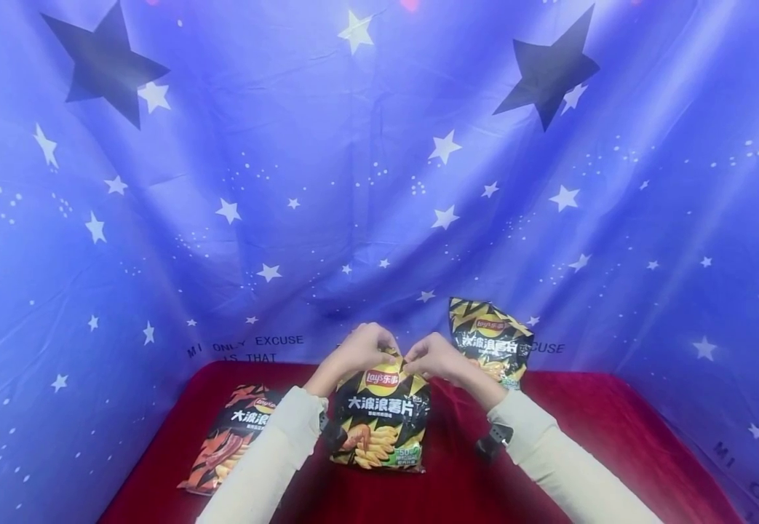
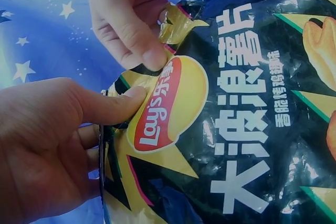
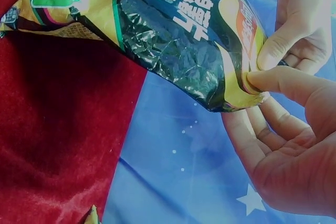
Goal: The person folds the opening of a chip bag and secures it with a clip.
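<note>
As L fingers (image 1: pixel 375 342) + R fingers (image 1: pixel 423 354) pinch, bag (image 1: pixel 380 415) top's btwn.

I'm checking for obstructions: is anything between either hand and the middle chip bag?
Nothing visible: the left hand and right hand both pinch the middle chip bag directly, near its top. The orange bag and rear bag sit off to either side.
</note>
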`<state>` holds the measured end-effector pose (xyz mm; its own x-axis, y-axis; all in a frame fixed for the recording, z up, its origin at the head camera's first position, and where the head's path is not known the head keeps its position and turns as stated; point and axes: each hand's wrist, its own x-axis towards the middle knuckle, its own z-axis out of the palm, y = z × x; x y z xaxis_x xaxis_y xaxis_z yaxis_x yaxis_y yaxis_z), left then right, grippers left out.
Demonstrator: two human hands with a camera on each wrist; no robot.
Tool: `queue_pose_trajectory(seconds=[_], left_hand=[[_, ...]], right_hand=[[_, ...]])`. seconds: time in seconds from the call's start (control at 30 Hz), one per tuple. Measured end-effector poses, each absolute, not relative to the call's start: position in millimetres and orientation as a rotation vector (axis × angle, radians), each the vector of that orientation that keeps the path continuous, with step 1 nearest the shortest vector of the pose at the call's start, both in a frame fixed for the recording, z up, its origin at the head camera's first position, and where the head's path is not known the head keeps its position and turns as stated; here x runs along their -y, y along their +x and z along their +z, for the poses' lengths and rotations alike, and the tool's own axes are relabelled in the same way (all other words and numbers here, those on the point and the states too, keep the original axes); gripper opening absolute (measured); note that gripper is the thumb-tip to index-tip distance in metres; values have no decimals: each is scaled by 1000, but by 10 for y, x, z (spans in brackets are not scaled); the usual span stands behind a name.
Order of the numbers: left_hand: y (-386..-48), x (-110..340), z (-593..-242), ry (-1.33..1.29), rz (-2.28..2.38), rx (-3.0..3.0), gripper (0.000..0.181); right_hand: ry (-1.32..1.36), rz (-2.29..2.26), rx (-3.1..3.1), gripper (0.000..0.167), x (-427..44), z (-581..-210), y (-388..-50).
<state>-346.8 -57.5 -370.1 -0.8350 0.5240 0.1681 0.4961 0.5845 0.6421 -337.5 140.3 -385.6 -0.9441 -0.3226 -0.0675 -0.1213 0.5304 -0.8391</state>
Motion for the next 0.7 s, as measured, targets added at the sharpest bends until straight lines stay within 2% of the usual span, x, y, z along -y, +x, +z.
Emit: queue_pose_trajectory(seconds=[0.7], left_hand=[[-3520,688,-3637,993,977,-2780,11]], right_hand=[[-498,-1378,-2465,15,-1609,-3866,-3304]])
